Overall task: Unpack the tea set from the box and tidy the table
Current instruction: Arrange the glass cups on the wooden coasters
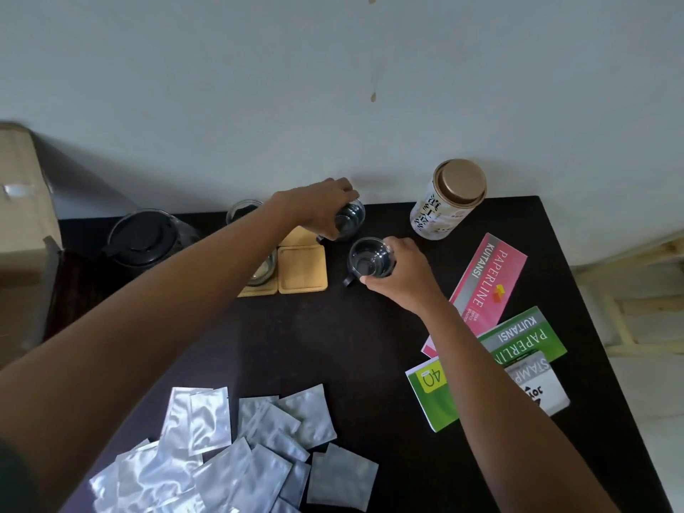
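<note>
My left hand [317, 207] grips a glass cup [351, 221] near the wall, on the dark table [333, 346]. My right hand [401, 275] holds a second glass cup [368, 259] with a black handle, just in front of the first. Wooden coasters [301, 268] lie left of the cups; one carries another glass cup [263, 270], partly hidden by my left forearm. A further glass [240, 212] stands behind. A glass teapot with a black lid [142, 238] sits at the back left. The cardboard box [22, 216] stands off the left edge.
A tea canister with a gold lid [449, 199] stands at the back right. Pink and green receipt books [488, 286] and a stamp pad box [536, 383] lie on the right. Several silver foil sachets [229, 449] are scattered at the front. The wall is close behind.
</note>
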